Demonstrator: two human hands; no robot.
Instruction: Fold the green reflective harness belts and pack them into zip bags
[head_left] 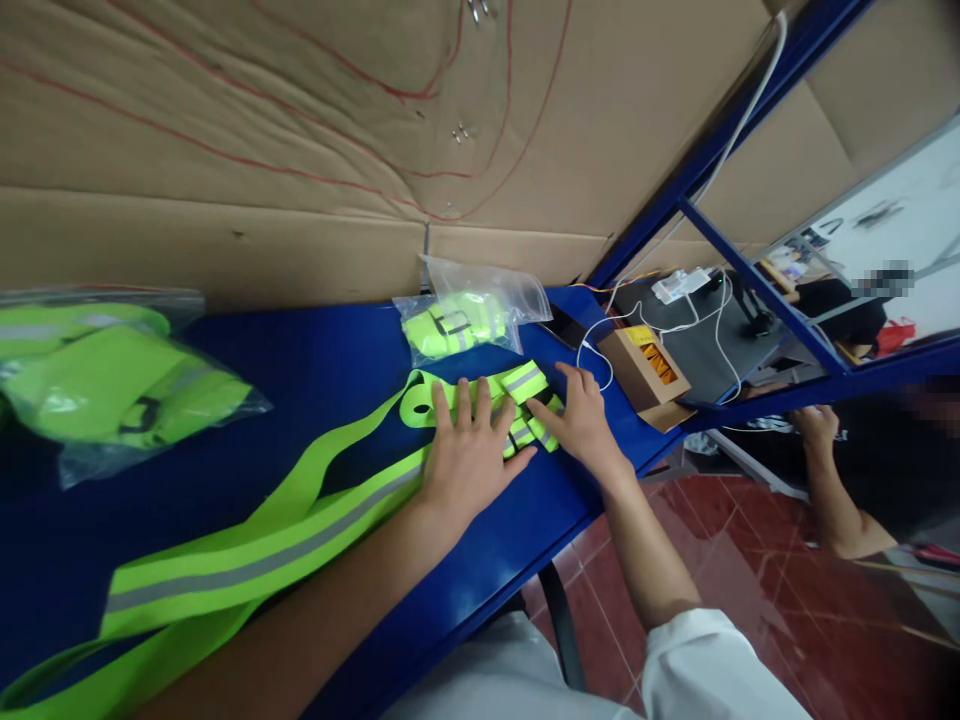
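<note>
A neon yellow-green reflective strap [285, 560] with a grey stripe lies in long loops over the blue table, its right end folded into a bunch [525, 380]. My left hand [469, 450] rests on the strap with its fingers spread, beside a curled loop. From the right, my right hand [581, 420] reaches to the bunched end, fingers apart and thumb toward it. Dark parts show among the folds, partly covered by my hands. Behind them sits a clear plastic bag [457, 325] with a folded neon strap and a black buckle inside.
Another clear bag [135, 390] of neon straps lies at the left. On the right stand an open cardboard box [645, 370] with orange contents, white cables [600, 350] and a blue metal frame [765, 290]. A co-worker's arm [832, 480] shows beyond the frame. Cardboard [300, 120] lines the back.
</note>
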